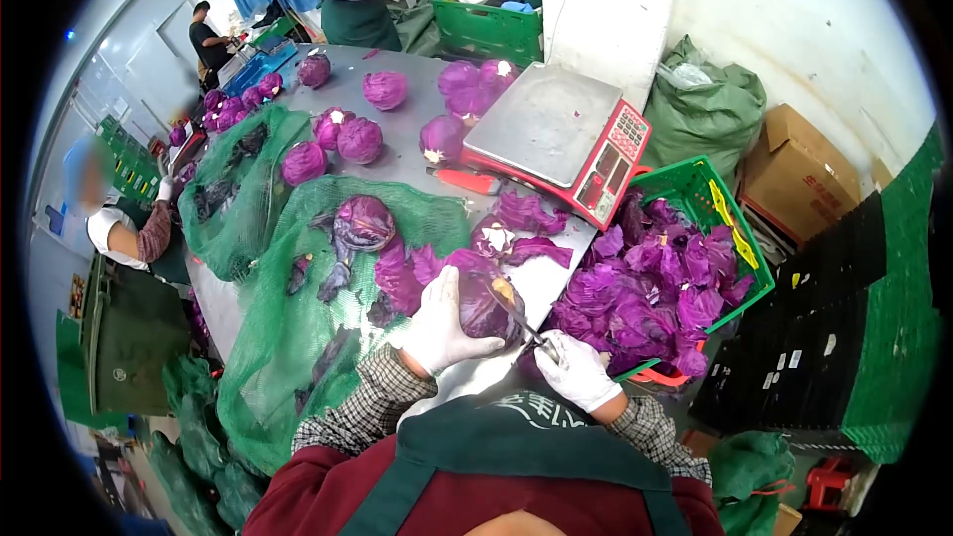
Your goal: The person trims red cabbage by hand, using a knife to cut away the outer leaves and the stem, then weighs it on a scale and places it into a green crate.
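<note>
Knife [518, 316] blade angled up-left, apparently against cabbage [483, 303]

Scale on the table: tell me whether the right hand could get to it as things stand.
Probably yes. The right hand holds a knife against the cabbage, but only loose purple leaves lie between it and the scale; nothing tall blocks the way.

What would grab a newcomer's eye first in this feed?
The purple cabbage in the centre, held by the white-gloved left hand while the right hand works a knife on it. To the right, a green crate heaped with purple leaves; behind, a red-edged scale.
</note>
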A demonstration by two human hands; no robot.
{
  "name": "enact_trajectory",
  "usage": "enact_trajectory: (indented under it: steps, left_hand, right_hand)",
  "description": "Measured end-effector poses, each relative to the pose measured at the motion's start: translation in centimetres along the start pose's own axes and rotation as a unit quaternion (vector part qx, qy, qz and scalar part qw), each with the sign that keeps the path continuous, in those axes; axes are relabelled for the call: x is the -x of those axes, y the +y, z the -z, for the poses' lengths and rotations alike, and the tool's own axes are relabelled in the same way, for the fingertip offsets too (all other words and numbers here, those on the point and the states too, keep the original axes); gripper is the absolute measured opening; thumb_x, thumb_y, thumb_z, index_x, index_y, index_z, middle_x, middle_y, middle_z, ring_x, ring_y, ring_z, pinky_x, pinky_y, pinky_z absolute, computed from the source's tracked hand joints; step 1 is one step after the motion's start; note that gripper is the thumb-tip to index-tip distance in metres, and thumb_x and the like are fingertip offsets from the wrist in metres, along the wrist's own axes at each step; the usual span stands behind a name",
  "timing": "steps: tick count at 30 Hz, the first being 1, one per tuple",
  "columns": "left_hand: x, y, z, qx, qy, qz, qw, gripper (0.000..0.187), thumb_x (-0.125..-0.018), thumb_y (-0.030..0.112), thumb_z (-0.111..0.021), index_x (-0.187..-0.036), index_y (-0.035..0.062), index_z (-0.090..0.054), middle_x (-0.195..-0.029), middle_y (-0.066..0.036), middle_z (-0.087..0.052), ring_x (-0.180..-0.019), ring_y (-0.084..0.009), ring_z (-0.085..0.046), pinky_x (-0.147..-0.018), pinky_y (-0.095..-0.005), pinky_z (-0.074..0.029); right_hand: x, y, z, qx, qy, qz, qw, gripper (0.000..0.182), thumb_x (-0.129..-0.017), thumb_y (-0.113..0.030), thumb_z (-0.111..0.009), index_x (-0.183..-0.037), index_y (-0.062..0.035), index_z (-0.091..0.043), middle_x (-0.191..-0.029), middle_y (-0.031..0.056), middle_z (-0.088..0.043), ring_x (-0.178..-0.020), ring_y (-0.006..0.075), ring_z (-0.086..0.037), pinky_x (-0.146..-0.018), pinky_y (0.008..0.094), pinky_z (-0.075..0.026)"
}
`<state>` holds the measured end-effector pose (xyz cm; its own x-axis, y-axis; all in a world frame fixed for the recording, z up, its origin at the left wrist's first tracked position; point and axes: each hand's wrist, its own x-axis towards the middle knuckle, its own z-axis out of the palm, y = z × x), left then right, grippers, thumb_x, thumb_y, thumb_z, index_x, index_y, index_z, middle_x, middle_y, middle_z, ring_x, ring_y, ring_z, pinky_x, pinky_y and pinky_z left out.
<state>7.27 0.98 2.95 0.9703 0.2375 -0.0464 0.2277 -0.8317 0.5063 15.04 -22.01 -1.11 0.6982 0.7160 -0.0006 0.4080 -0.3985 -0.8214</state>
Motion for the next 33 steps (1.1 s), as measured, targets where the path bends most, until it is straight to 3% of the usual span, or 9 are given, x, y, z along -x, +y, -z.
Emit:
enact_trajectory:
  steps: [8, 9, 18, 22, 26, 29, 30, 32, 33]
  left_hand:
    - [-1.4, 0.9, 0.3, -0.072, -0.03, -0.004, 0.997, 0.119, -0.057, 0.056, -0.077, -0.137, -0.0142, -0.023, -0.14, -0.032, -0.03, -0.131, -0.0436, -0.03, -0.109, -0.044, -0.031]
    - [-1.6, 1.0, 0.4, -0.08, -0.036, -0.004, 0.996, 0.119, -0.057, 0.057, -0.076, -0.137, -0.0139, -0.023, -0.14, -0.032, -0.03, -0.131, -0.0436, -0.031, -0.108, -0.0442, -0.032]
    - [-4.4, 0.7, 0.8, -0.085, -0.066, 0.049, 0.993, 0.113, -0.057, 0.058, -0.075, -0.133, -0.0125, -0.031, -0.135, -0.031, -0.038, -0.125, -0.0424, -0.04, -0.103, -0.0438, -0.038]
    - [-4.7, 0.3, 1.2, -0.056, -0.079, 0.097, 0.991, 0.113, -0.056, 0.061, -0.074, -0.131, -0.0132, -0.033, -0.126, -0.03, -0.044, -0.118, -0.0393, -0.048, -0.099, -0.0409, -0.042]
    - [-3.3, 2.6, 1.0, -0.06, -0.067, 0.037, 0.995, 0.113, -0.057, 0.06, -0.074, -0.132, -0.0129, -0.032, -0.133, -0.031, -0.039, -0.123, -0.0418, -0.041, -0.101, -0.0426, -0.04]
    - [-1.1, 3.1, -0.6, -0.144, 0.006, -0.005, 0.99, 0.111, -0.059, 0.053, -0.077, -0.135, -0.011, -0.029, -0.137, -0.031, -0.035, -0.128, -0.0418, -0.035, -0.106, -0.0461, -0.034]
    - [-0.6, 2.6, -1.0, -0.104, 0.025, -0.017, 0.994, 0.11, -0.059, 0.052, -0.078, -0.135, -0.0107, -0.029, -0.137, -0.031, -0.035, -0.129, -0.0419, -0.035, -0.106, -0.0461, -0.033]
    - [0.4, 0.2, -1.2, -0.03, 0.058, -0.049, 0.997, 0.11, -0.058, 0.049, -0.08, -0.135, -0.0102, -0.029, -0.136, -0.031, -0.035, -0.129, -0.042, -0.034, -0.107, -0.0462, -0.032]
    - [1.7, -1.0, -1.3, 0.014, 0.095, -0.062, 0.993, 0.112, -0.057, 0.046, -0.082, -0.137, -0.0097, -0.028, -0.136, -0.031, -0.034, -0.13, -0.0417, -0.034, -0.108, -0.0451, -0.031]
  right_hand:
    - [-0.9, 0.9, -0.1, 0.08, -0.05, 0.072, 0.993, 0.023, -0.09, -0.024, -0.05, -0.095, -0.0028, -0.058, -0.084, 0.0173, -0.064, -0.074, 0.035, -0.064, -0.062, 0.0449, -0.052]
    - [-1.4, 0.4, -0.1, 0.068, -0.058, -0.013, 0.996, 0.023, -0.09, -0.025, -0.049, -0.095, -0.0036, -0.056, -0.082, 0.0201, -0.064, -0.074, 0.0377, -0.064, -0.06, 0.0475, -0.052]
    - [-7.4, 1.3, -0.3, 0.169, -0.12, -0.054, 0.977, 0.025, -0.088, -0.025, -0.05, -0.093, -0.0009, -0.053, -0.075, 0.0209, -0.062, -0.072, 0.0403, -0.063, -0.066, 0.0474, -0.051]
    - [-9.2, 1.0, -0.3, 0.203, -0.1, -0.004, 0.974, 0.029, -0.086, -0.021, -0.047, -0.1, -0.0003, -0.06, -0.085, 0.022, -0.066, -0.075, 0.0392, -0.065, -0.067, 0.0472, -0.052]
    - [-9.4, -0.9, -0.2, 0.241, -0.122, -0.04, 0.962, 0.03, -0.088, -0.014, -0.043, -0.106, 0.0036, -0.059, -0.094, 0.0249, -0.065, -0.085, 0.0411, -0.065, -0.076, 0.0482, -0.052]
    - [-9.2, 1.7, -0.4, 0.216, -0.143, -0.066, 0.964, 0.031, -0.087, -0.014, -0.044, -0.105, 0.004, -0.06, -0.098, 0.0265, -0.065, -0.09, 0.042, -0.064, -0.078, 0.0476, -0.051]
    - [-8.8, 2.8, -0.9, 0.21, -0.095, -0.066, 0.971, 0.029, -0.086, -0.017, -0.045, -0.093, 0.0053, -0.061, -0.094, 0.0283, -0.064, -0.086, 0.0419, -0.064, -0.077, 0.0473, -0.05]
    - [-8.6, 3.6, -1.5, 0.197, -0.106, -0.098, 0.97, 0.028, -0.087, -0.02, -0.048, -0.091, 0.0036, -0.063, -0.087, 0.0232, -0.065, -0.078, 0.0398, -0.064, -0.073, 0.0453, -0.051]
    - [-9.4, 10.0, -4.7, 0.33, 0.021, 0.343, 0.879, 0.03, -0.088, -0.026, -0.051, -0.086, 0.0, -0.065, -0.073, 0.0164, -0.062, -0.066, 0.0366, -0.061, -0.067, 0.0437, -0.051]
